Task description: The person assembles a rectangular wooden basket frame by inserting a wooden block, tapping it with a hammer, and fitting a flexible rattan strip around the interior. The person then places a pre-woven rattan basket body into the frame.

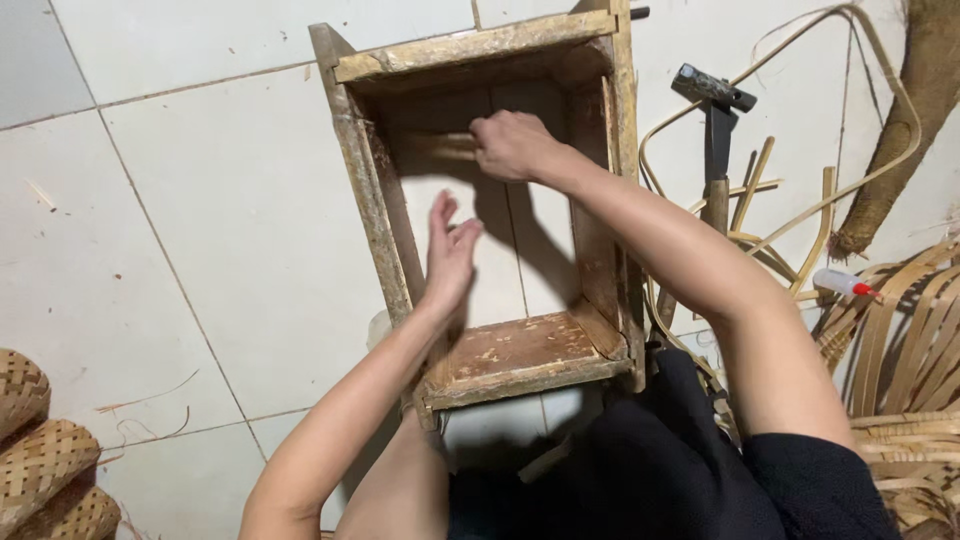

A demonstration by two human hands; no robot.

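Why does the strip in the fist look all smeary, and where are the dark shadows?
In the head view, the right hand and the pale strip it grips are smeared by motion blur. The left hand is a little soft too. The arms throw dark shadows on the floor inside the wooden frame. The hammer and white tiles look sharp, evenly lit, without glare.

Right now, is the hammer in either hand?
No. The hammer lies on the tiled floor right of the wooden frame, while the left hand and right hand work inside it.
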